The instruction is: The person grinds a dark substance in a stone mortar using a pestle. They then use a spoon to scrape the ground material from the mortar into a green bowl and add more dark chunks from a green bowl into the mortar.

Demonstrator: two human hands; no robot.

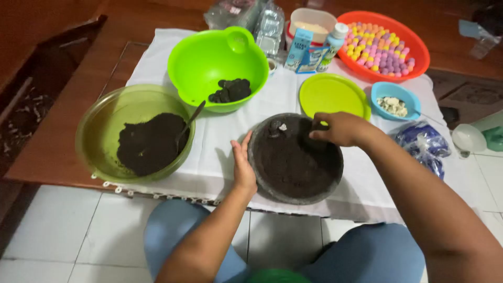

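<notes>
A blue-and-white carton (299, 49) stood beside a white, blue-capped bottle (332, 45) at the tabletop's far edge, clear plastic packaging (246, 13) behind them.

The left hand (243, 167) rests flat against the rim of a grey stone mortar (295, 158) filled with dark crumbs. The right hand (338, 128) reaches into it, fingers (316, 133) closed on something hidden among the crumbs. An olive bowl (99, 123) with a spoon (189, 121) sits nearby on the desk (131, 23).
</notes>
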